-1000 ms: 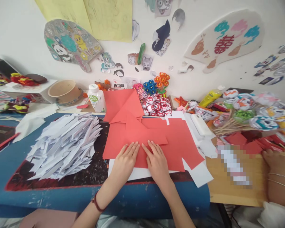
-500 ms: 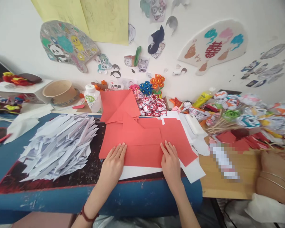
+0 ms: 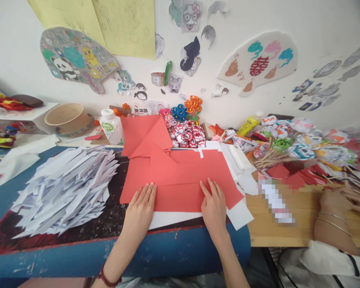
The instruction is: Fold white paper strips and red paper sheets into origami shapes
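Note:
Red paper [image 3: 180, 198] lies folded in front of me, its crease running crosswise between my hands, with a pointed flap at the upper left. My left hand [image 3: 141, 202] rests flat on its left end, fingers stretched out. On the right end lies my right hand [image 3: 213, 200], fingers spread and pressed down on the paper. More red sheets [image 3: 226, 176] are under it, and a stack of creased red sheets [image 3: 147, 134] sits behind. White paper [image 3: 240, 214] shows beneath the red sheets.
A large pile of folded white paper strips [image 3: 69, 188] lies to the left. Behind stand a white bottle [image 3: 111, 127], a bowl [image 3: 69, 118] and paper flowers [image 3: 187, 134]. At right are flowers on sticks [image 3: 303, 150] and a co-worker's hand [image 3: 336, 204] on the wooden table [image 3: 273, 236].
The view has shifted slightly to the right. My hands stay at the two ends of the folded red paper, almost unmoved, and the fold looks the same.

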The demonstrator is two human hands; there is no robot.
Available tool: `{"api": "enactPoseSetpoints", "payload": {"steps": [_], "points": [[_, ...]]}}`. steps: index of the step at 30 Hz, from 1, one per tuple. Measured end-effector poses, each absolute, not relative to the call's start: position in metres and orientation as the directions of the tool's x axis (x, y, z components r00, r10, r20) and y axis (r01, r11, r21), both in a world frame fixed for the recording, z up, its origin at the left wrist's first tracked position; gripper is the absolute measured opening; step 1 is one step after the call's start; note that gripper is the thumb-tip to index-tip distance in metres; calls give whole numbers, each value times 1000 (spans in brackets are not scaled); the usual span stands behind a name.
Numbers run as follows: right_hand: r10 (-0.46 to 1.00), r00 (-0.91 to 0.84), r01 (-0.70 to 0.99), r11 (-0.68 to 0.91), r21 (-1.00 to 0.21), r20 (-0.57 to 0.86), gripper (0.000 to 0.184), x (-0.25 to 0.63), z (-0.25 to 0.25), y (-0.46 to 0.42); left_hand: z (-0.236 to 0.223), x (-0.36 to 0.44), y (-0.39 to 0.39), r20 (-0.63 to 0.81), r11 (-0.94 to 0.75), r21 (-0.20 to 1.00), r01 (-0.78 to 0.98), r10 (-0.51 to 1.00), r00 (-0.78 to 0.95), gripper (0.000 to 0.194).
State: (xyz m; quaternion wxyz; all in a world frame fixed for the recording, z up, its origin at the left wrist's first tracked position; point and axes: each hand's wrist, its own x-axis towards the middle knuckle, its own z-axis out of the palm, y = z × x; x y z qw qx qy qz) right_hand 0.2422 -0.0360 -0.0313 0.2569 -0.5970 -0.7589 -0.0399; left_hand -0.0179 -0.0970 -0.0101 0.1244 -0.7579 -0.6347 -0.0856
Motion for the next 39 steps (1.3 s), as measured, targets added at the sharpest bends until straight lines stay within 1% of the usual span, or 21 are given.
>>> {"api": "enactPoseSetpoints", "payload": {"steps": [3,5,7,10,12,14,17,19,22,25,28,29,31,33,35,37,39], "points": [[886,-111,930,252,-267,451,54,244,-33,-37,-5,-11,-96,265,-156,-90,984,948,175,52],[880,-116,923,266,-276,461,56,239,-29,-36,-3,0,-92,252,-179,-105,978,947,200,53],[870,-203,895,351,-275,450,65,229,-23,-36,-4,15,-85,245,-224,-116,968,938,246,53],[822,-410,804,530,-270,395,78,210,-17,-34,-7,37,-70,253,-315,-101,944,909,330,53],[793,-484,755,593,-282,370,79,202,-17,-33,-9,45,-63,265,-373,-66,925,888,377,54],[807,-476,757,578,-304,350,74,204,-20,-32,-11,43,-60,281,-388,-28,921,882,379,53],[871,-358,819,466,-334,336,68,225,-27,-31,-12,21,-69,314,-330,6,944,897,312,52],[889,-293,841,414,-347,351,67,244,-31,-32,-13,1,-80,338,-301,20,954,900,276,51],[892,-235,846,384,-369,387,65,262,-36,-37,-10,-23,-94,366,-263,30,964,900,235,51],[883,-160,846,353,-400,440,57,264,-36,-39,2,-32,-96,362,-231,26,973,909,206,44],[883,-104,834,328,-444,458,53,257,-26,-37,21,-32,-82,328,-221,62,973,926,189,37],[886,-117,824,339,-455,448,53,253,-22,-36,26,-30,-73,316,-228,85,970,929,191,36],[887,-207,795,399,-457,414,58,245,-12,-32,31,-28,-55,296,-251,132,959,933,204,37],[862,-345,760,489,-428,373,64,235,-7,-28,27,-25,-37,279,-269,156,950,935,219,39],[827,-447,736,556,-387,340,67,227,-8,-26,18,-23,-24,257,-292,154,944,934,247,42],[825,-458,744,560,-364,332,65,223,-15,-25,8,-21,-17,240,-314,138,939,931,276,44],[851,-388,779,508,-369,353,60,224,-24,-26,3,-22,-15,240,-308,120,944,932,273,45]]}}
